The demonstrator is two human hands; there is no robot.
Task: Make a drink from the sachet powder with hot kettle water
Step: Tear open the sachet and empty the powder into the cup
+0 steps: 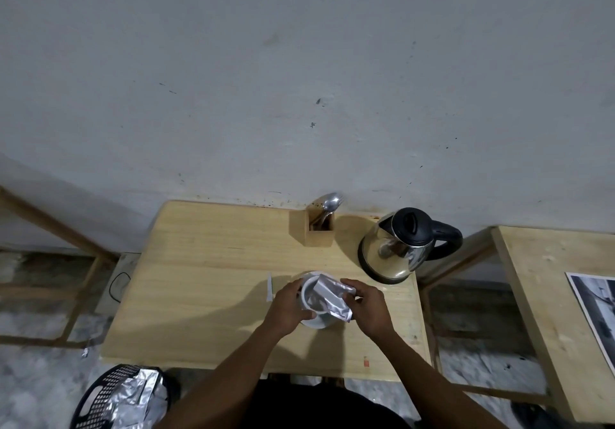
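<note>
A white cup [307,290] stands on a white saucer [316,323] near the middle of the wooden table [206,289]. My left hand [288,307] grips the cup's left side. A silver foil sachet [331,297] is tilted over the cup's mouth, held at its right end by my right hand [366,305]. Whether powder is falling is not visible. The steel kettle [394,249] with a black lid and handle sits at the back right of the table. A torn white strip [269,287] lies left of the cup.
A wooden holder [316,229] with a metal spoon [331,204] stands by the wall, left of the kettle. A black basket [106,395] holding foil wrappers sits on the floor at lower left. Another wooden table [549,295] stands to the right.
</note>
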